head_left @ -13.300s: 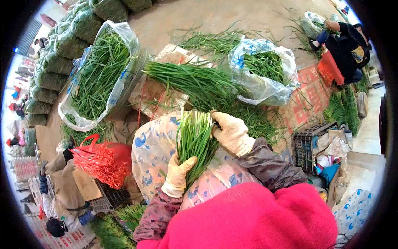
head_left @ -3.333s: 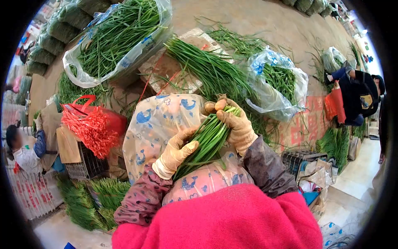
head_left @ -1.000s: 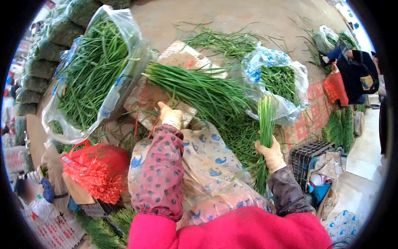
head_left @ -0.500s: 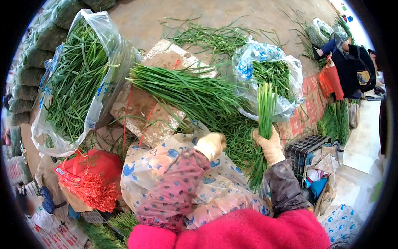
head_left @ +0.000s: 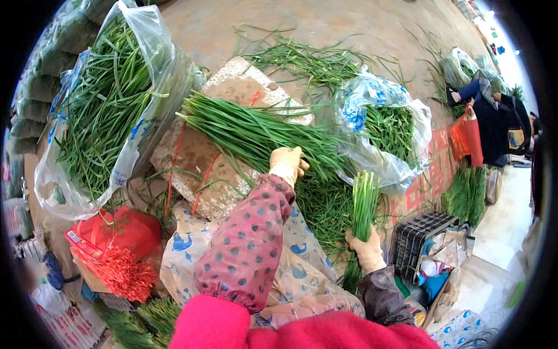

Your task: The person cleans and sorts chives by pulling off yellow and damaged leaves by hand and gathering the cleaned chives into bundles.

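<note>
Both my hands wear cream gloves. My right hand (head_left: 367,251) is wrapped round a bunch of garlic chives (head_left: 364,203), held upright with the pale cut ends on top and the green tips hanging below. Ahead of me, my left hand (head_left: 286,164) is at the near edge of a big heap of garlic chives (head_left: 250,131), its fingers loosely bent and a little apart, with no stalks visible in them. That heap lies across a worn, pale board (head_left: 218,87). Loose green leaves (head_left: 328,212) are piled between my two hands.
At left stands a large clear bag of greens (head_left: 110,104); another bag (head_left: 381,131) is at right. A red bag with orange-red ties (head_left: 119,250) sits near my left. A black crate (head_left: 421,238) is by my right arm. Another person (head_left: 494,116) sits farther right.
My left hand has moved forward from above my lap to the heap. My right hand, still gripping the bunch, has come lower and closer to me. The view has shifted slightly.
</note>
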Demonstrator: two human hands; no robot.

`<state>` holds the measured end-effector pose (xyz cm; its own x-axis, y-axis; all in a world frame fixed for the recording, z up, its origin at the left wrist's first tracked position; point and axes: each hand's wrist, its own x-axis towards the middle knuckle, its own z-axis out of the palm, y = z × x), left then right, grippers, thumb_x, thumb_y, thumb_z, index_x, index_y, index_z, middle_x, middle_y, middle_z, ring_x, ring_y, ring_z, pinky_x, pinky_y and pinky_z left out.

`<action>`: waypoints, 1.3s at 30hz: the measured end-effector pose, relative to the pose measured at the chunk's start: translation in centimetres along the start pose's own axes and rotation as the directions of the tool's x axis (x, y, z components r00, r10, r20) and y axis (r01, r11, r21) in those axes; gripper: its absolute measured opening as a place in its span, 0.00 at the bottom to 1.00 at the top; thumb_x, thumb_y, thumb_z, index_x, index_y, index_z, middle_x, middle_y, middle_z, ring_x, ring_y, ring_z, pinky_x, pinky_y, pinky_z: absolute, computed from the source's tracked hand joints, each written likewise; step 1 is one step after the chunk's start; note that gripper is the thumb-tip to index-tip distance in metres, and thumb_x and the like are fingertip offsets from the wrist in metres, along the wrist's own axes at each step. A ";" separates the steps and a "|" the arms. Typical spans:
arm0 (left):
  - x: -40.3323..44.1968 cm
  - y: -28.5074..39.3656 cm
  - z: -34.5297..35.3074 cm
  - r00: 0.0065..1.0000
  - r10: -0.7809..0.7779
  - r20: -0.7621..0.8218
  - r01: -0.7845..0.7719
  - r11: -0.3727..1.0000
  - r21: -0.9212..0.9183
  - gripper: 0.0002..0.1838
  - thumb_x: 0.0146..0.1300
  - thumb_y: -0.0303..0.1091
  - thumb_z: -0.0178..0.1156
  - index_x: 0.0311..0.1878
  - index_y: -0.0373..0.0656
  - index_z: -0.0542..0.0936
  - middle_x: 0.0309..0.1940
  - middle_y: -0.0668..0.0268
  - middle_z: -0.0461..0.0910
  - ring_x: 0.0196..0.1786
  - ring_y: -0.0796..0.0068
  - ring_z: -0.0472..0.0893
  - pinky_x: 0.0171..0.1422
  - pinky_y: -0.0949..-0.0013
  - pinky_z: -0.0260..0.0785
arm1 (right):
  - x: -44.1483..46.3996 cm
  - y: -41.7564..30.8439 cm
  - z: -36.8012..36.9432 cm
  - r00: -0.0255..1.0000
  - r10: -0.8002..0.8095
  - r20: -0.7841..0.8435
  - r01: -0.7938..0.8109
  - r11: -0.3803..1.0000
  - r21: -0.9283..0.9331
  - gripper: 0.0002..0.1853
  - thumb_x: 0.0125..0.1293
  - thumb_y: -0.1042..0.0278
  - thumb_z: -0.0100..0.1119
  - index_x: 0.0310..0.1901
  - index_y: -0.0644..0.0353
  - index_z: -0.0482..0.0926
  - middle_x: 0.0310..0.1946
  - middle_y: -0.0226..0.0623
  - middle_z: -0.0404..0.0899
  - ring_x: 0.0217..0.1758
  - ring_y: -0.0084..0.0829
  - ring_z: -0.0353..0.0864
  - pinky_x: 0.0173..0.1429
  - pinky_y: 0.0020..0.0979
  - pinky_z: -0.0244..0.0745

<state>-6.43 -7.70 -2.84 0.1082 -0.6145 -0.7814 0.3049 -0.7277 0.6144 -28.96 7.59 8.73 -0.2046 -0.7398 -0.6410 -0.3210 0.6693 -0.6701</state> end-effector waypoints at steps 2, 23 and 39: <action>-2.4 1.2 -0.3 0.999 -0.034 0.015 0.034 0.999 0.007 0.13 0.66 0.35 0.55 0.35 0.32 0.77 0.21 0.54 0.81 0.10 0.73 0.68 0.16 0.68 0.61 | 0.1 -1.8 -0.1 0.996 -0.018 -0.087 0.000 0.980 -0.201 0.17 0.51 0.75 0.64 0.44 0.60 0.75 0.30 0.28 0.78 0.30 0.21 0.76 0.38 0.25 0.73; -14.8 2.2 -9.8 0.968 0.098 0.231 -0.112 0.993 0.047 0.13 0.67 0.39 0.56 0.37 0.36 0.78 0.24 0.65 0.80 0.20 0.81 0.73 0.22 0.76 0.64 | 14.5 -19.5 27.9 0.486 -0.717 0.499 0.722 0.008 -0.692 0.42 0.51 0.48 0.67 0.64 0.58 0.61 0.59 0.49 0.68 0.56 0.51 0.73 0.54 0.44 0.74; -26.0 6.9 -24.8 0.439 0.898 0.016 -0.528 0.272 -0.805 0.18 0.67 0.36 0.52 0.20 0.42 0.70 0.12 0.62 0.74 0.11 0.71 0.70 0.14 0.66 0.59 | 16.2 -17.6 29.2 0.544 -0.658 0.520 0.674 -0.027 -0.738 0.50 0.50 0.48 0.67 0.70 0.63 0.53 0.64 0.50 0.63 0.61 0.51 0.68 0.58 0.43 0.69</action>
<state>16.29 10.84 19.04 0.3061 -0.9284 0.2107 0.7873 0.3713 0.4922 0.41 -14.17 -0.81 0.5813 -0.8072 -0.1023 -0.8119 -0.5672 -0.1380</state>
